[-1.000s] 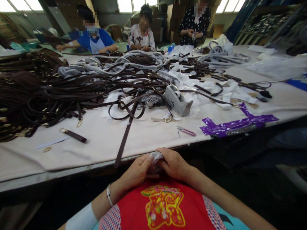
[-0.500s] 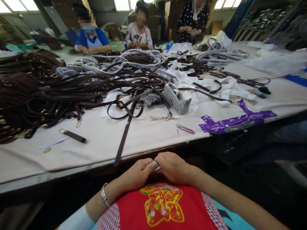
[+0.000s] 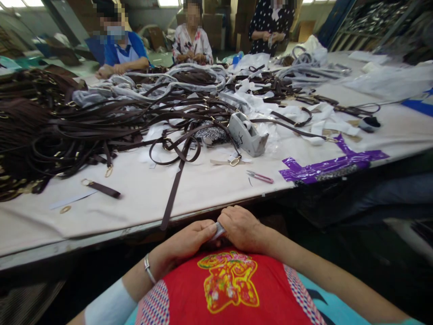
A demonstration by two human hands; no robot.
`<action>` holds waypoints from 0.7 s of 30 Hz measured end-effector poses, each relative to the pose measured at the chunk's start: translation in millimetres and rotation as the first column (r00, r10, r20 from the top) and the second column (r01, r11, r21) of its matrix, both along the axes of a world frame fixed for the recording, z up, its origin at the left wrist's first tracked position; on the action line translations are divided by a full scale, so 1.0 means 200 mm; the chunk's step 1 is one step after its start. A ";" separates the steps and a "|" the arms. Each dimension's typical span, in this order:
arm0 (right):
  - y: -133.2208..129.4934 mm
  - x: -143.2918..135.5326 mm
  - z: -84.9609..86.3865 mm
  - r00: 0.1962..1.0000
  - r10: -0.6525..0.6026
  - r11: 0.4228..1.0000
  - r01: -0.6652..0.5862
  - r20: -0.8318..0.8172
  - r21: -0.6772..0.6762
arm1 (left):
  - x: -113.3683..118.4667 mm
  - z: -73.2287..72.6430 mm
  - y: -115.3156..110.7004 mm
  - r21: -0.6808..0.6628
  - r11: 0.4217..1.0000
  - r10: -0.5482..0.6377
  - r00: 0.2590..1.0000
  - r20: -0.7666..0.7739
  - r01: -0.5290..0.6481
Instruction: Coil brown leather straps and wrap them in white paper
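Observation:
Just below the table's front edge, over my red apron (image 3: 267,280), my two hands meet. My left hand (image 3: 196,234) has its thumb and fingers closed on a small grey-white piece (image 3: 219,230). The curled fingers of my right hand (image 3: 241,228) close on the other side of this piece. Most of it is hidden by the hands, so I cannot tell its kind. Nearest to them on the table, a dark brown strap (image 3: 174,194) hangs its end over the edge. Pink-handled thread snips (image 3: 260,177) lie farther right.
A large heap of brown straps (image 3: 135,122) spreads across the table (image 3: 135,216). A grey tape dispenser (image 3: 248,135) stands before it. Purple tape (image 3: 324,169) covers part of the edge. A short strap with a ring (image 3: 103,188) lies left. Several co-workers work across the table.
The view has tilted and shifted slightly. My hands have drawn a little apart, and more of the grey-white piece shows between them. At the far left, a co-worker's hands have moved left.

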State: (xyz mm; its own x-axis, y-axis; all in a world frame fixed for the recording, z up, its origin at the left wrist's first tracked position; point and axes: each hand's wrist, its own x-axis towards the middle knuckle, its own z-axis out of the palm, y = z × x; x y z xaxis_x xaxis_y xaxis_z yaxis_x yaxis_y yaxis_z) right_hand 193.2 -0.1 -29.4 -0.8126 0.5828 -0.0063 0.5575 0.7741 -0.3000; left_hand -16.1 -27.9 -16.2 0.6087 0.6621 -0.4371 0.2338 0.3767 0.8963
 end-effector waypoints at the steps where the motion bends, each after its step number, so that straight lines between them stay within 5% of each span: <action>1: 0.01 -0.01 0.00 1.000 -0.005 1.000 0.005 -0.005 -0.011 | 0.00 0.00 0.00 -0.019 0.999 0.040 0.999 0.013 -0.039; 5: 0.05 0.01 0.01 0.997 -0.046 0.996 0.041 -0.063 -0.082 | 0.03 0.01 -0.02 -0.104 0.971 0.221 0.974 0.044 -0.215; 11: 0.17 0.18 0.09 0.877 -0.231 0.973 0.211 -0.421 -0.095 | 0.00 0.05 -0.01 -0.401 0.807 0.522 0.841 0.141 -0.433; 16: 0.21 0.25 0.10 0.773 -0.378 0.920 0.374 -0.510 -0.115 | -0.05 0.10 0.04 -0.320 0.779 0.602 0.787 0.137 -0.540; 21: 0.23 0.23 0.05 0.757 -0.388 0.916 0.382 -0.526 -0.125 | -0.07 0.14 0.03 -0.041 0.847 0.531 0.839 0.120 -0.530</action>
